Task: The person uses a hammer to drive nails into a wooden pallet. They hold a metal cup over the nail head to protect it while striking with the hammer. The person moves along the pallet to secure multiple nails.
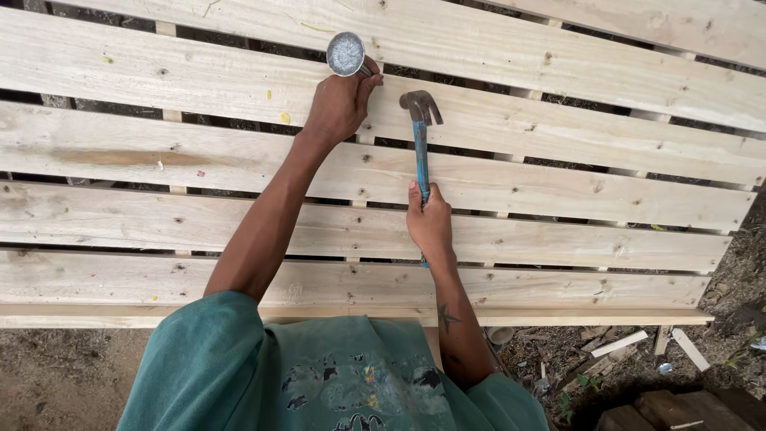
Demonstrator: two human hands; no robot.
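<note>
Overhead, left hand point(339, 104) pinching a round tin point(346, 54), right hand point(429, 223) gripping the hammer point(420, 136), gapped planks point(558, 191) beneath.

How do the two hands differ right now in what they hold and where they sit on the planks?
The left hand reaches farther up the wooden planks, pinching something at the board with a small round metal tin held above its fingers; the right hand sits lower, nearer the body. The left hand is pressed against the wood; the right hand is wrapped around the blue handle of a claw hammer, its head raised beside the left hand. Both are bare.
</note>
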